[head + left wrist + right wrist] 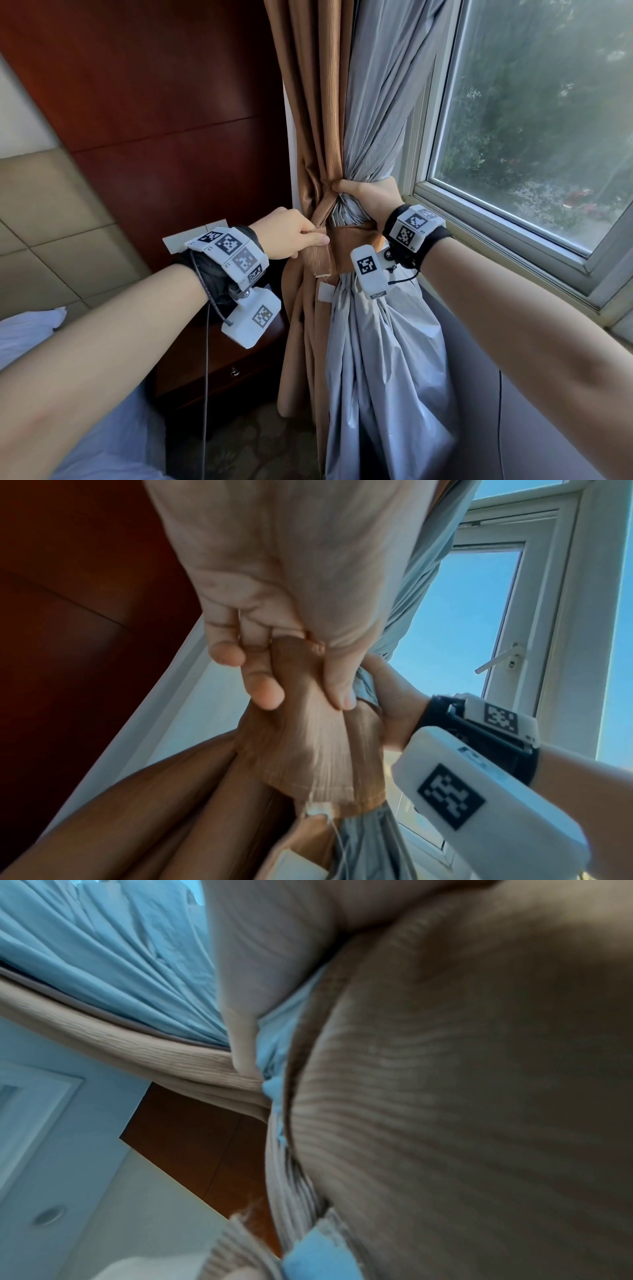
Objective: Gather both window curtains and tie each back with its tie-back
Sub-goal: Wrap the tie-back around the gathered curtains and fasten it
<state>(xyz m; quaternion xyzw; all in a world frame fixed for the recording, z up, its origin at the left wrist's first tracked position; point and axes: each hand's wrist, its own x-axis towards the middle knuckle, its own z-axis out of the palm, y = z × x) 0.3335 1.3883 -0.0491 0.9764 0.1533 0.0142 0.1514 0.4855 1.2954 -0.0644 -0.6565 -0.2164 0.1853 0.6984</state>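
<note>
Tie-back point(322, 255) end hanging vertically downward

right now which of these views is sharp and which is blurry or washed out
Head view: sharp and daylit, the window hazy, both hands crisp on the tie-back. Left wrist view: clear on the left hand pinching the tie-back, edges bent by the wide lens. Right wrist view: soft and smeared, filled by close brown curtain fabric, colours cast blue.
</note>
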